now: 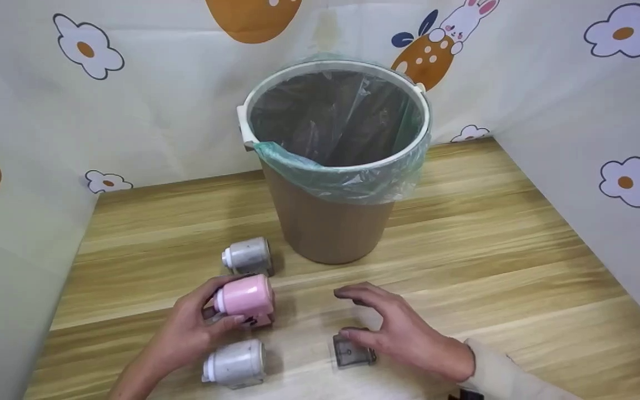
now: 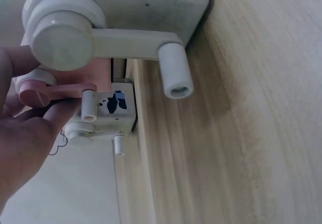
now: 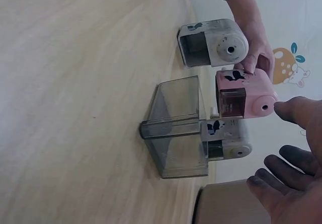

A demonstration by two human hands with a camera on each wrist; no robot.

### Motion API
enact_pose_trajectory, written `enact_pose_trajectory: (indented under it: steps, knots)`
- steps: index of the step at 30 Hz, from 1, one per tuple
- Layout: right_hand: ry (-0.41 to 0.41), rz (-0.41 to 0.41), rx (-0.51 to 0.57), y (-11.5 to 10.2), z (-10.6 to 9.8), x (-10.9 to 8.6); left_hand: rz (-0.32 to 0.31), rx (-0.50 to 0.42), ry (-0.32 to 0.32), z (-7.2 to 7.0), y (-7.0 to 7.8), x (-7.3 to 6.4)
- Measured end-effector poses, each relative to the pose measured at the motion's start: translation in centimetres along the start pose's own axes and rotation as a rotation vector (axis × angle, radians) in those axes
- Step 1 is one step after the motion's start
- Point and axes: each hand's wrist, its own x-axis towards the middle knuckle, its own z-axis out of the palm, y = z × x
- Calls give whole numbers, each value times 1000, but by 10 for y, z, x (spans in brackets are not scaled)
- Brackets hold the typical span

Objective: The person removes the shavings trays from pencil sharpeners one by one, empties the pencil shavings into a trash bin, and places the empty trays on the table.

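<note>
My left hand (image 1: 195,328) holds a pink pencil sharpener (image 1: 246,297), thumb on the near side and fingers behind it. In the left wrist view its pink crank (image 2: 65,90) shows beside the fingers; in the right wrist view a smoky drawer (image 3: 232,103) sits in its body. One grey-white sharpener (image 1: 236,364) stands nearer to me, another (image 1: 249,255) farther off. The nearer one shows a dark opening (image 3: 193,49) in its front. My right hand (image 1: 403,328) hovers with fingers spread, holding nothing. Its thumb overlaps a loose transparent drawer (image 1: 353,355) in the head view.
Behind the sharpeners stands a brown bin (image 1: 331,222) with a white rim and a green-tinted liner (image 1: 364,186). Patterned cloth walls (image 1: 170,100) enclose the wood-grain table (image 1: 498,250) at the back and both sides.
</note>
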Motion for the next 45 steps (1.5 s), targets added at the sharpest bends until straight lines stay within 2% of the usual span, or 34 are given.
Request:
enact_pose_trajectory:
  steps: [4,11,18,23,29,33,36,42,45]
  knots:
    - [-19,2,-20,-5,0,6,-25,-46,-7,-4,6,-1]
    - [-13,-55,-46,-11,0,17,-32,-46,0,-7,14,-3]
    - [-35,-44,-67,-18,1,25,-16,-93,8,-7,19,-6]
    - [-54,-39,-75,-23,1,30,-38,-137,-2,-12,25,-6]
    - [-76,-29,-63,-29,0,37,-45,-102,25,-16,34,-5]
    - [-102,-18,-55,-31,4,42,-33,-87,33,-17,39,-6]
    - [-126,-9,-38,-32,7,45,-1,-68,32,-19,42,-10]
    - [-141,-39,-26,-36,11,49,-62,-50,41,-24,50,-17]
    - [-144,-62,-18,-37,12,51,-71,-35,53,-26,55,-18]
